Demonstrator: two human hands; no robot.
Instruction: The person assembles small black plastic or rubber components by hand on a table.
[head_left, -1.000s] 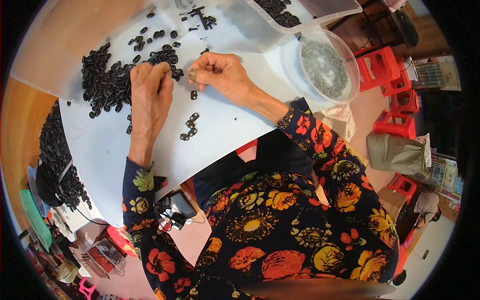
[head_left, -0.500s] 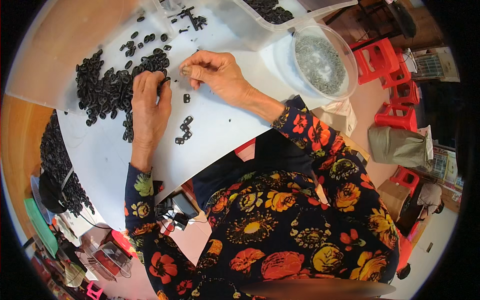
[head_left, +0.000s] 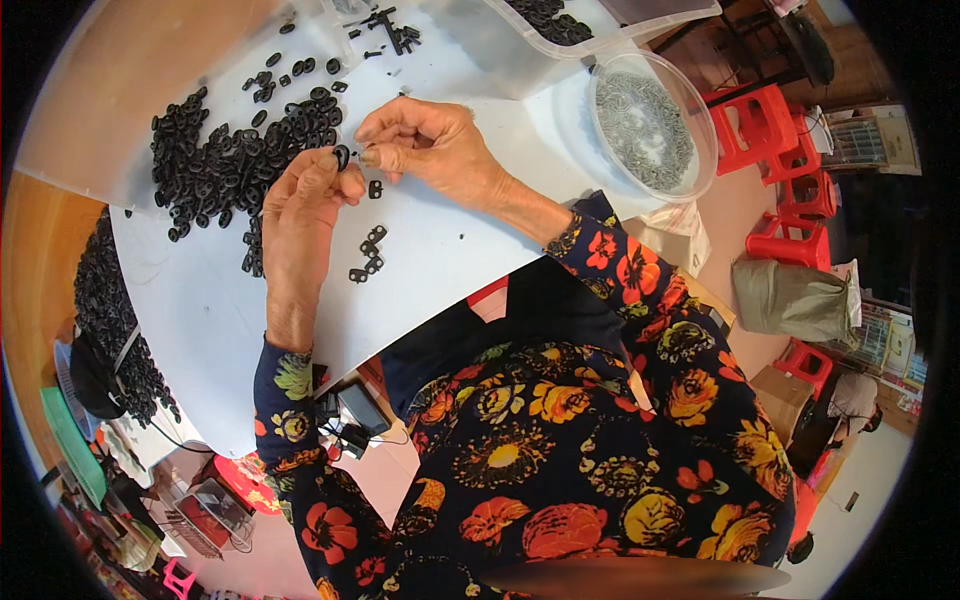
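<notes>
Between the thumb and fingers of my left hand (head_left: 308, 195) is a small black oval plastic piece (head_left: 342, 156), tilted up on edge. My right hand (head_left: 430, 140) is just to its right, thumb and forefinger pinched together; whatever they hold is too small to make out. To the left of my hands lies a pile of similar black oval pieces (head_left: 205, 165). A single black piece with holes (head_left: 375, 189) lies below my right fingertips, and a short row of such pieces (head_left: 368, 255) is nearer me on the white table (head_left: 410, 275).
A clear round tub (head_left: 707, 150) of small silvery metal parts stands at the right edge of the table. Behind it is a clear plastic bin (head_left: 640, 22) with black pieces. Black rods (head_left: 395, 32) lie at the back. Red stools (head_left: 745, 125) stand on the floor at right.
My left hand has turned and lifted from the pile's edge, bringing a black oval piece up beside my right fingertips. My right hand stays pinched in nearly the same place.
</notes>
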